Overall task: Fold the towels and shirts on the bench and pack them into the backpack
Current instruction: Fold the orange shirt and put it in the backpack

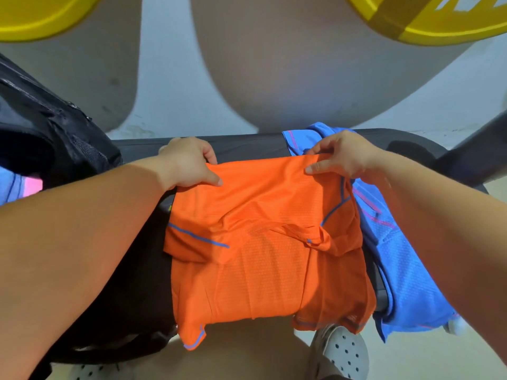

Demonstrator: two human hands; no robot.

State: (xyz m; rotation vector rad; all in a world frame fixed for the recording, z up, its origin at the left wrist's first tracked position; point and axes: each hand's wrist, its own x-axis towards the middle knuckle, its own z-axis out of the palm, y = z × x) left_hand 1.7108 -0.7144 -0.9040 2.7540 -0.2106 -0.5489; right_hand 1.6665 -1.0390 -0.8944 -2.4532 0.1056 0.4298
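Folding: left hand (186, 163) and right hand (343, 157) pinch the orange shirt (260, 270) near the far edge of the bench (247, 145); bringing both corners over evenly should keep the fold square.

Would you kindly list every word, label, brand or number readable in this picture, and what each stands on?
Nothing is legible.
White lettering on the yellow plate, top right: cut off by the frame edge and blurred, unreadable.
No text shows on the orange shirt, blue shirt or backpack.
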